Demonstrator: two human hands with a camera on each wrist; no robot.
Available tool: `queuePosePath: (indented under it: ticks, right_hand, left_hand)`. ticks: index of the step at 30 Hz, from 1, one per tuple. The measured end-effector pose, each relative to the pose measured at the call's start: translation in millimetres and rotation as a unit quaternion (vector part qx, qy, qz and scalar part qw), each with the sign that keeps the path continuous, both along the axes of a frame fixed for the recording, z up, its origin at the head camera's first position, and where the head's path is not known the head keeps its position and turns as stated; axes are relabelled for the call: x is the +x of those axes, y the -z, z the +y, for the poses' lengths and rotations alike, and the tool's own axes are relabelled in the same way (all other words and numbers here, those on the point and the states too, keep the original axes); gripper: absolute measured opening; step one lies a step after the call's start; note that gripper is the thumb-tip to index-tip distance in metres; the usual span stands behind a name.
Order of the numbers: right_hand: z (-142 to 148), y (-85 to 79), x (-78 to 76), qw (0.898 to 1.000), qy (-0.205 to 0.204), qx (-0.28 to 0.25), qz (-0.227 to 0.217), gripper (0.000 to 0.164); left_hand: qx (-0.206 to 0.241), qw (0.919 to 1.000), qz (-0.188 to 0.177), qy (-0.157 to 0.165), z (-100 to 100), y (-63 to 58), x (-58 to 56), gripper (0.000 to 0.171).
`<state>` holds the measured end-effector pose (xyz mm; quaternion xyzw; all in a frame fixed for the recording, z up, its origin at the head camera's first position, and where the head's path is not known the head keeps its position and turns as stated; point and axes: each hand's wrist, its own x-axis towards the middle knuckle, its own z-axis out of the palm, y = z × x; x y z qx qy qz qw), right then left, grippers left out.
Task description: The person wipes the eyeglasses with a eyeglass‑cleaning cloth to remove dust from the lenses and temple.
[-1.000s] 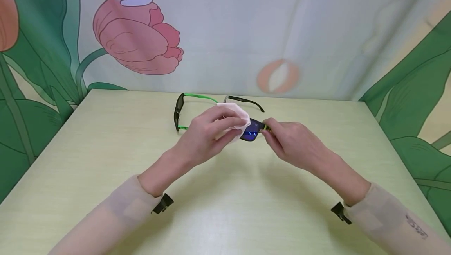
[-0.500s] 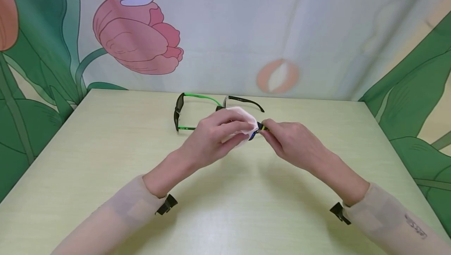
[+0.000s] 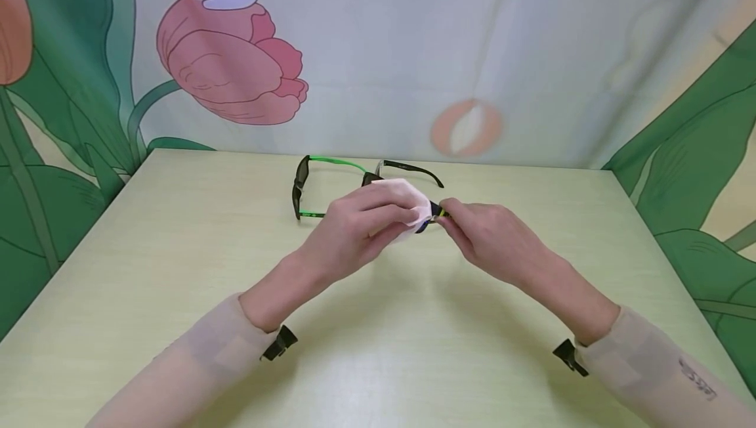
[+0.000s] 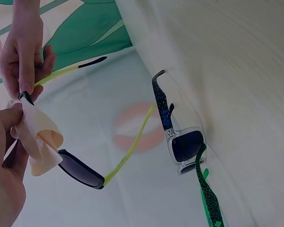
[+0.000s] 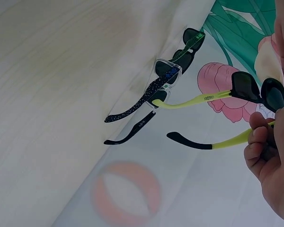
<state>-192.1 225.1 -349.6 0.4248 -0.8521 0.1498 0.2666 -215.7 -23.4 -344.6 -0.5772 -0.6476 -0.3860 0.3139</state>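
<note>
In the head view my left hand (image 3: 354,234) pinches a pale pink cloth (image 3: 418,201) over the lens nearest my right hand. My right hand (image 3: 496,237) grips the same pair of sunglasses at its hinge corner. These sunglasses (image 4: 80,169) have a black frame, bluish dark lenses and yellow temples with black tips. They are held up above the table, temples pointing away from me. In the left wrist view the cloth (image 4: 37,139) wraps one lens while the other lens shows. From the right wrist, both dark lenses (image 5: 245,87) are visible from behind.
Sunglasses with green temples (image 3: 300,188) lie on the table (image 3: 177,231) behind my left hand. Overlapping them in view is a clear-framed pair with dark temples (image 3: 413,169), partly hidden by the hand and cloth. A printed curtain (image 3: 378,54) hangs behind the table.
My left hand has slid the cloth rightward across the lens, covering most of its blue surface. Over the last half second it shifts only slightly. The right hand stays nearly still.
</note>
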Motion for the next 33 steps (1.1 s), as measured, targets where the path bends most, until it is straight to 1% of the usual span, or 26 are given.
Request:
queuePosePath:
  ticks: [2, 3, 8, 9, 12, 15, 18, 19, 20, 23, 25, 30, 33]
  right_hand:
    - [0.8, -0.4, 0.2, 1.000, 0.005, 0.006, -0.006, 0.045]
    - [1.2, -0.7, 0.4, 1.000, 0.007, 0.008, -0.009, 0.042]
    - [2.6, -2.5, 1.3, 0.999, 0.019, 0.018, -0.025, 0.013]
    - [2.7, -2.9, 1.4, 0.999, 0.021, 0.020, -0.028, 0.010]
    - [2.9, -3.7, 2.0, 0.999, 0.027, 0.024, -0.036, 0.014]
    - [3.0, -4.0, 2.2, 0.998, 0.030, 0.024, -0.040, 0.017]
    - [3.3, -3.5, 1.9, 0.999, 0.023, 0.019, -0.033, 0.012]
    - [3.2, -3.1, 1.6, 0.999, 0.018, 0.015, -0.029, 0.011]
    - [3.1, -2.6, 1.3, 1.000, 0.013, 0.011, -0.023, 0.015]
    - [2.0, -1.1, 0.4, 1.000, -0.002, -0.002, -0.008, 0.036]
    - [1.0, -0.2, 0.2, 1.000, -0.007, -0.006, -0.002, 0.045]
    - [-0.4, 1.1, 0.5, 1.000, -0.004, -0.001, -0.006, 0.047]
    - [-1.0, 0.5, 0.6, 1.000, -0.001, 0.003, -0.009, 0.047]
  left_hand:
    - [0.004, 1.0000, 0.001, 0.001, -1.0, -0.2, -1.3, 0.018]
    - [0.007, 1.0000, 0.002, 0.001, -1.6, 0.0, -1.9, 0.020]
    - [0.016, 0.9998, 0.004, -0.010, -3.9, 2.6, -5.5, 0.025]
    - [0.016, 0.9998, 0.005, -0.014, -4.3, 3.1, -6.1, 0.025]
    - [0.016, 0.9995, 0.004, -0.027, -5.4, 4.6, -6.9, 0.024]
    - [0.014, 0.9994, 0.000, -0.032, -5.7, 5.8, -7.0, 0.022]
    - [0.012, 0.9993, 0.002, -0.036, -4.8, 6.6, -6.4, 0.022]
    - [0.012, 0.9995, -0.001, -0.031, -4.1, 6.4, -5.8, 0.022]
    - [0.011, 0.9995, 0.000, -0.030, -3.5, 6.2, -5.1, 0.022]
    - [0.007, 0.9997, 0.002, -0.025, -1.2, 5.8, -2.9, 0.022]
    - [0.003, 0.9999, -0.004, -0.013, 0.6, 5.3, -1.4, 0.020]
    - [-0.008, 0.9999, -0.006, -0.006, 2.8, 6.1, 1.2, 0.017]
    - [-0.008, 0.9999, -0.001, -0.011, 2.9, 5.8, 1.7, 0.017]
